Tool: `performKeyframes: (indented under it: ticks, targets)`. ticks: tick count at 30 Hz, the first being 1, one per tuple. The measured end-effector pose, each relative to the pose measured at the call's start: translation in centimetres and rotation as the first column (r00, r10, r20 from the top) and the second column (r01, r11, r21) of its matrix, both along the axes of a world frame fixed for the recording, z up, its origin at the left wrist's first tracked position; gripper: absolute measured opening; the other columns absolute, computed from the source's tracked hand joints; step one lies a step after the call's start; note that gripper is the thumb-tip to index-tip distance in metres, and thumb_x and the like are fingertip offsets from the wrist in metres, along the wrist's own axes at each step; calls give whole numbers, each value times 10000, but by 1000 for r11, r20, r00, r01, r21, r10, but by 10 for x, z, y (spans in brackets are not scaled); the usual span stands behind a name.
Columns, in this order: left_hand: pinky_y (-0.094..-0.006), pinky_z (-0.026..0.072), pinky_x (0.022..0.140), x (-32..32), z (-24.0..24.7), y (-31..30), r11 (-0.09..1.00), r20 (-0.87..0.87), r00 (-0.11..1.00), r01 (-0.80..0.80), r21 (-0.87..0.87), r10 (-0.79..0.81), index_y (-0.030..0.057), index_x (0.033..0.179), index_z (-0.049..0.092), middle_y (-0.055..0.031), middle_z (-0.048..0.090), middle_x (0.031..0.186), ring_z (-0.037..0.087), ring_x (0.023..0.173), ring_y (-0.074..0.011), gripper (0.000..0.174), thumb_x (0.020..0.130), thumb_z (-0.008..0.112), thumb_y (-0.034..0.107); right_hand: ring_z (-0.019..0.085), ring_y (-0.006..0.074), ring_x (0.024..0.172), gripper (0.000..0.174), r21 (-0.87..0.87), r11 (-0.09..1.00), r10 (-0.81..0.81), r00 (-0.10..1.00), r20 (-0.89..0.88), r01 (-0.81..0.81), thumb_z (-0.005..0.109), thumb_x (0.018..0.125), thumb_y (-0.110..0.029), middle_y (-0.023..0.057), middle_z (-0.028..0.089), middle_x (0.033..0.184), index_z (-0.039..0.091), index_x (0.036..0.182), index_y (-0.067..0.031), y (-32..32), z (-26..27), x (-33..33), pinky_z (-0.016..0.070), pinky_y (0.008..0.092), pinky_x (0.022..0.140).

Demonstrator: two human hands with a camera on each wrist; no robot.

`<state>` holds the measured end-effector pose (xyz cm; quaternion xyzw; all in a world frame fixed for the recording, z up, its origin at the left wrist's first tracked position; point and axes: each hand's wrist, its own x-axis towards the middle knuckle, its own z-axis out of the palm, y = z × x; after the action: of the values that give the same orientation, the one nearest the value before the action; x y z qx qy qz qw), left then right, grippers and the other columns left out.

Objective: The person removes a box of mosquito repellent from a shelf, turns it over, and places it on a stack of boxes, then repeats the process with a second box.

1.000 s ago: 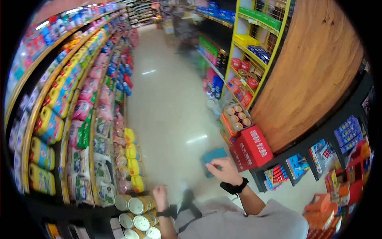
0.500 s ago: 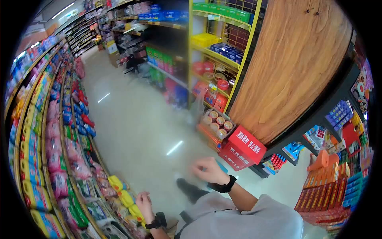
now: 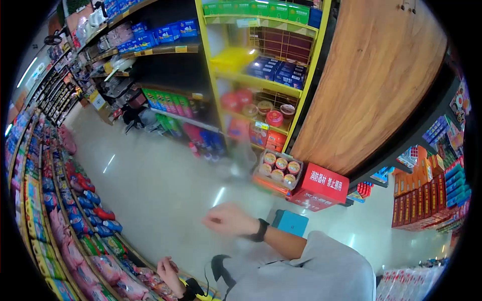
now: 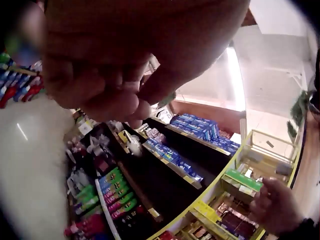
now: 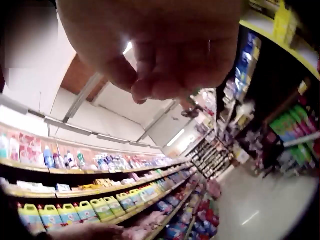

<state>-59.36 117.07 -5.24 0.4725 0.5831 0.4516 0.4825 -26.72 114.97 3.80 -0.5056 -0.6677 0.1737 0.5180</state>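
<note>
My right hand (image 3: pixel 231 219) hangs over the shop floor in front of my body, fingers loosely curled and nothing in it. Lower down and to the left, my left hand (image 3: pixel 169 276) is near the bagged goods (image 3: pixel 108 271) of the left shelf, its fingers loosely bent around nothing. Both wrist views show a relaxed palm close up, the left hand (image 4: pixel 145 50) and the right hand (image 5: pixel 165 55), each without an object. A blue-green box (image 3: pixel 291 223) stands on the floor just beyond my right forearm.
A red fire-equipment box (image 3: pixel 321 183) sits beside a carton of lidded tubs (image 3: pixel 278 168), before a yellow rack (image 3: pixel 256 72). A wood-grain panel (image 3: pixel 371 85) rises at right. Long stocked shelves (image 3: pixel 50 215) line the left; glossy floor (image 3: pixel 135 165) runs between.
The head view has turned right and come nearer the yellow rack, so the left shelves slide toward the left edge. Both hands sit further left in view, still holding nothing.
</note>
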Motion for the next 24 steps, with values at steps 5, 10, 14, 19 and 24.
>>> performKeyframes:
  ticks: [5, 10, 14, 19, 24]
  targets:
    - [-218, 333, 419, 11, -22, 90, 994, 46, 998, 49, -100, -45, 28, 859, 576, -3, 463, 561, 435, 465, -77, 283, 1006, 486, 252, 532, 302, 514, 223, -254, 966, 32, 996, -79, -51, 632, 868, -176, 141, 534, 595, 587, 712, -23, 68, -25, 12, 414, 379, 501]
    - [-227, 343, 429, 15, -40, 202, 987, 29, 998, 68, -146, -64, 32, 872, 570, -9, 475, 585, 440, 485, -81, 276, 1004, 487, 260, 558, 315, 533, 215, -247, 966, -92, 994, -54, 76, 637, 858, -172, 156, 560, 618, 604, 711, -20, 151, -46, 18, 421, 379, 507]
    - [-231, 334, 456, 22, -25, 313, 976, 92, 987, 146, -161, -132, 19, 840, 575, -1, 455, 594, 444, 527, -83, 224, 970, 471, 169, 551, 309, 525, 220, -199, 962, -209, 974, -82, 190, 629, 867, -160, 159, 551, 610, 598, 707, -12, 237, -31, 11, 414, 382, 502]
    - [-240, 352, 489, 52, 20, 448, 960, 154, 958, 259, -103, -242, 16, 855, 584, -6, 468, 606, 440, 529, -90, 224, 970, 486, 181, 503, 269, 487, 234, -157, 952, -270, 962, -40, 261, 624, 890, -140, 146, 507, 580, 577, 697, -16, 344, 5, 7, 379, 381, 481]
    - [-237, 360, 487, 91, 30, 543, 917, 119, 914, 396, -47, -388, 13, 855, 589, -9, 488, 612, 455, 529, -86, 253, 987, 499, 210, 509, 258, 503, 223, -72, 906, -419, 908, -20, 416, 640, 878, -147, 139, 534, 604, 585, 703, -21, 419, 2, 7, 387, 373, 490]
